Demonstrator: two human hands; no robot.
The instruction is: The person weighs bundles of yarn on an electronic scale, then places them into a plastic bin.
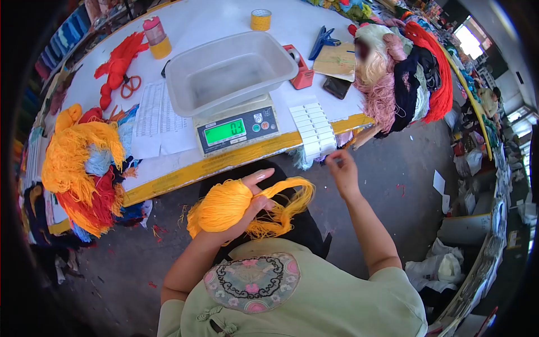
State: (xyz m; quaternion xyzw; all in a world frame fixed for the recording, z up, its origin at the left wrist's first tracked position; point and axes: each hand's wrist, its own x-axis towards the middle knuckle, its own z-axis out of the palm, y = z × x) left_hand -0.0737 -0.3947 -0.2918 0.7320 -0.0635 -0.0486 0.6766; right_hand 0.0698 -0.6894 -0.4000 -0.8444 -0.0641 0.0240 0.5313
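My left hand (255,205) is closed around a bundle of orange-yellow yarn (226,203) above my lap. Loose strands of it hang over to the right in a loop. Out to the right, my right hand (342,171) is raised with its fingertips pinched together. Whatever is between them, if anything, is too small to make out. Just beyond those fingers, a strip of white printed labels (314,126) hangs over the table edge. On the table in front of me stands a digital scale (238,132) with a lit green display, bearing a translucent plastic tub (230,70).
Yarn heaps lie at the left (81,157) and right (387,73) of the table (208,22). Scissors (131,87), printed sheets (154,115), a red tape dispenser (297,70), a phone (337,87) and a yellow tape roll (260,20) lie on it.
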